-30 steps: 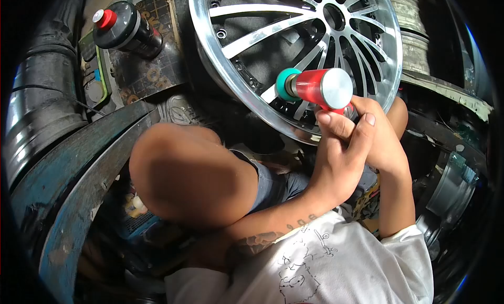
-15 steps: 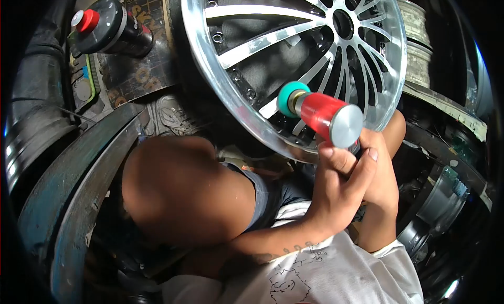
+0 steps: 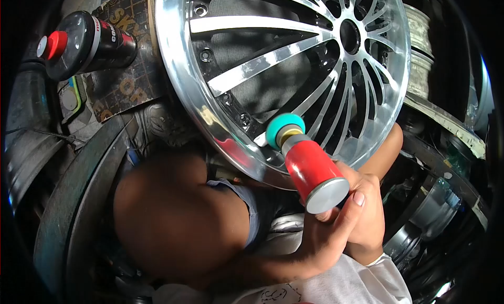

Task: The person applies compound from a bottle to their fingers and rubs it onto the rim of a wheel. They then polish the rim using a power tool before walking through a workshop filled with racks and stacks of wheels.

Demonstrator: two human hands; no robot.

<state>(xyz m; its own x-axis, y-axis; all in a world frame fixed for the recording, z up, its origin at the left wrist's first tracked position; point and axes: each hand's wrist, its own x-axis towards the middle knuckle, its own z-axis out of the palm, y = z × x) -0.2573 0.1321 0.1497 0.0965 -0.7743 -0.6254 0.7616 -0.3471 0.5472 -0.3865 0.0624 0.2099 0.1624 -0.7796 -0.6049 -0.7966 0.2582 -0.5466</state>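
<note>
Tool [image 3: 314, 170] diagonal, teal pad [image 3: 282, 126] toward wheel [image 3: 176, 62]

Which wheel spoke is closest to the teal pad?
The spoke whose outer end is partly hidden behind the teal pad; the two wide ones further left are uncovered.

The person wears a pale grey shirt [image 3: 344, 283] with a drawing [image 3: 281, 293] in thin black lines, and dark shorts [image 3: 275, 207] with a blue-grey hem [image 3: 252, 207].
</note>
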